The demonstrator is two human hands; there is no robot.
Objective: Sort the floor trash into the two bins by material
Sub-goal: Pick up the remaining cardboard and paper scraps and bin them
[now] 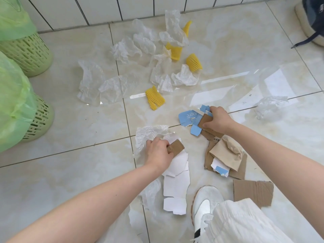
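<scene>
My left hand [158, 151] grips a small brown cardboard scrap [177, 147] together with white paper pieces [177, 179] low on the floor. My right hand [218, 120] holds a brown cardboard piece [204, 121] over torn blue carton pieces [188, 117]. A heap of brown cardboard and tan paper [226, 155] lies just below the right hand. Crumpled clear plastic sheets [126, 50] and several yellow foam nets [155, 98] are scattered farther out. Two green perforated bins [29, 53] [39, 120] with green liners stand at the left.
A flat cardboard sheet [252, 192] lies beside my white shoe [205, 204] and pale trouser leg. A crumpled plastic wad [270, 106] sits at the right. A tiled wall [105, 9] runs along the back, and another person's dark shoe [312, 16] is at top right.
</scene>
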